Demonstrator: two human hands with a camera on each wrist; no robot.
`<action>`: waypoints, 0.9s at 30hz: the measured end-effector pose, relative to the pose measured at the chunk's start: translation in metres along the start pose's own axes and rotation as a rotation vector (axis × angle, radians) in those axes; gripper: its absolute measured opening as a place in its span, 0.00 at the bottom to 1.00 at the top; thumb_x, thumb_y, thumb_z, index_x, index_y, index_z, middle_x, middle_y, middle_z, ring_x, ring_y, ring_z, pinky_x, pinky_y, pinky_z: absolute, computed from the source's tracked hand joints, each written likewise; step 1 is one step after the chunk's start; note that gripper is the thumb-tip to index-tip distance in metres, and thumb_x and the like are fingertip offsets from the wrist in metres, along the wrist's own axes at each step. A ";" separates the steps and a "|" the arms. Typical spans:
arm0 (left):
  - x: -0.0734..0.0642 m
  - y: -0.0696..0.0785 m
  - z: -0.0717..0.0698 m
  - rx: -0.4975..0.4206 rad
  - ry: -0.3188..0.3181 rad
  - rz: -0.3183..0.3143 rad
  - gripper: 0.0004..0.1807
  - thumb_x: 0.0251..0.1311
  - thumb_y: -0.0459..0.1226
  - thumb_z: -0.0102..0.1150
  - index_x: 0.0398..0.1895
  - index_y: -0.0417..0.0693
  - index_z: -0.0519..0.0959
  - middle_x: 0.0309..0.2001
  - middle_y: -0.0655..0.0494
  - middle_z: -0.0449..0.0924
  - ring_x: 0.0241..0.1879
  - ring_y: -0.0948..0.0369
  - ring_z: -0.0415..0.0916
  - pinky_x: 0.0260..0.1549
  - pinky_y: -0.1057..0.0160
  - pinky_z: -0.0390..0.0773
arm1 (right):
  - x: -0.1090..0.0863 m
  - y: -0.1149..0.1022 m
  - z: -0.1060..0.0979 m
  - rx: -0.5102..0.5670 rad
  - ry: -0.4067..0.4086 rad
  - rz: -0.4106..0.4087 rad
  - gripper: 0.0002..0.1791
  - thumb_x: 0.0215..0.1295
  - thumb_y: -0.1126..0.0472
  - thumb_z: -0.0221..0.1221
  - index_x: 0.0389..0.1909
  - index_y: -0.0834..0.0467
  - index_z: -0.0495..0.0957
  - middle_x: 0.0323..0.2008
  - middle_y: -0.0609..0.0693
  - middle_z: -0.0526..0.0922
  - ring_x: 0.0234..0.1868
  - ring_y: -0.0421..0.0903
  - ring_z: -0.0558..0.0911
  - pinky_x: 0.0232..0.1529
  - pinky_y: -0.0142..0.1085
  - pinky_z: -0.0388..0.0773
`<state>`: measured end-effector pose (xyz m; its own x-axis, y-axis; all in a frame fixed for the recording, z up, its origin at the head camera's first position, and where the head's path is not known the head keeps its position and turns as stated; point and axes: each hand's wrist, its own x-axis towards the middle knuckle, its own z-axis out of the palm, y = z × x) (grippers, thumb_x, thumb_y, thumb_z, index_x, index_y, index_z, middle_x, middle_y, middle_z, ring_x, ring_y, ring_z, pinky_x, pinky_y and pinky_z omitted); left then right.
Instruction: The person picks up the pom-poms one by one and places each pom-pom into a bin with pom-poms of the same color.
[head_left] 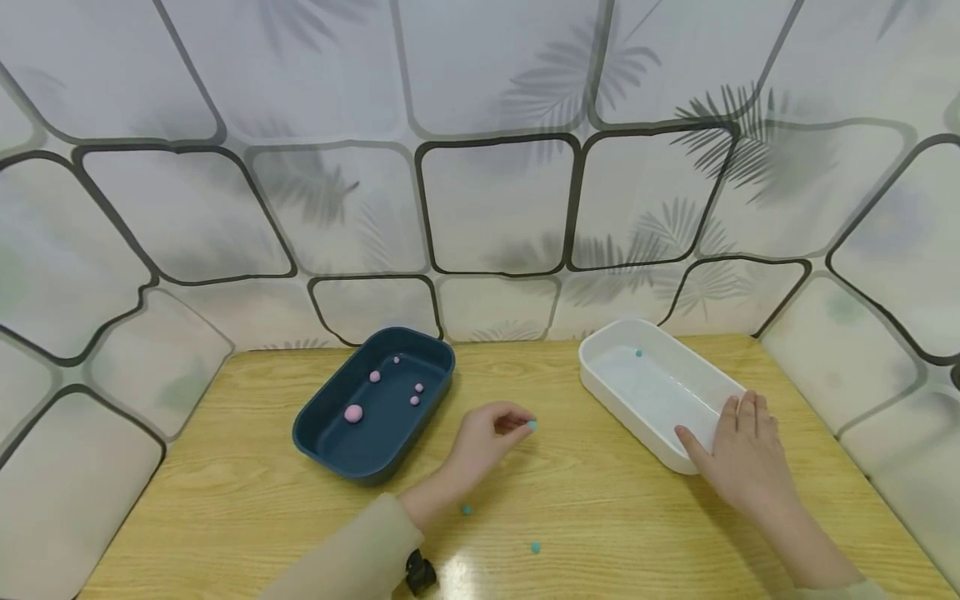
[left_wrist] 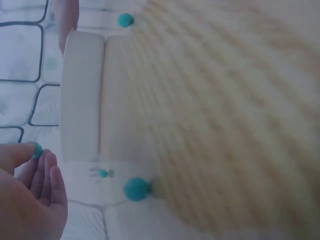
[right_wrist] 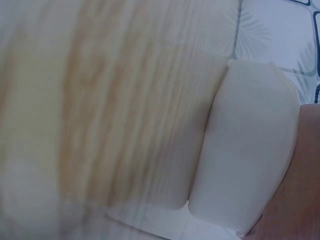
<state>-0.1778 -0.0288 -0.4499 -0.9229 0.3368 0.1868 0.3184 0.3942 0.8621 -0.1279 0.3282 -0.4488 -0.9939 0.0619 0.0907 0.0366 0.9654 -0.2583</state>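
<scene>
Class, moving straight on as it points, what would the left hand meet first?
Likely the white tray, though the left hand might pass over it; the height is unclear.

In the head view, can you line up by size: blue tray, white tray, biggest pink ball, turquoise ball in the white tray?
1. Blue tray and white tray: too alike to rank
2. Biggest pink ball
3. Turquoise ball

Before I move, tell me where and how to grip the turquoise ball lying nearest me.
Pinch the turquoise ball across its middle, probably best from straight above: it's small and round, so might roll if pushed, and nothing stands over or against it.
</scene>
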 end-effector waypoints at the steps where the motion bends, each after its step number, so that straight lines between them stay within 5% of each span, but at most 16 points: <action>1: 0.003 0.002 0.001 0.000 -0.003 -0.002 0.06 0.71 0.35 0.68 0.46 0.44 0.90 0.42 0.50 0.91 0.42 0.57 0.87 0.43 0.72 0.84 | 0.000 0.000 0.000 0.002 0.002 -0.001 0.59 0.82 0.34 0.44 0.71 0.92 0.43 0.74 0.92 0.38 0.77 0.87 0.42 0.76 0.78 0.43; 14: 0.054 0.031 0.027 -0.065 -0.032 0.001 0.07 0.69 0.31 0.69 0.47 0.40 0.89 0.45 0.46 0.91 0.44 0.52 0.89 0.41 0.75 0.82 | 0.000 -0.002 -0.003 -0.012 -0.017 0.004 0.58 0.83 0.35 0.44 0.71 0.93 0.43 0.73 0.92 0.37 0.77 0.88 0.42 0.76 0.78 0.43; 27: 0.099 0.044 0.046 -0.149 0.013 -0.073 0.08 0.68 0.32 0.70 0.47 0.42 0.90 0.45 0.48 0.91 0.41 0.63 0.87 0.40 0.75 0.84 | 0.000 -0.002 -0.003 -0.016 -0.002 -0.006 0.57 0.82 0.35 0.45 0.71 0.93 0.45 0.73 0.93 0.39 0.76 0.88 0.44 0.76 0.77 0.44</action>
<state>-0.2453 0.0608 -0.4151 -0.9454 0.3003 0.1266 0.2159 0.2861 0.9336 -0.1274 0.3269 -0.4451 -0.9943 0.0559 0.0903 0.0326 0.9698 -0.2419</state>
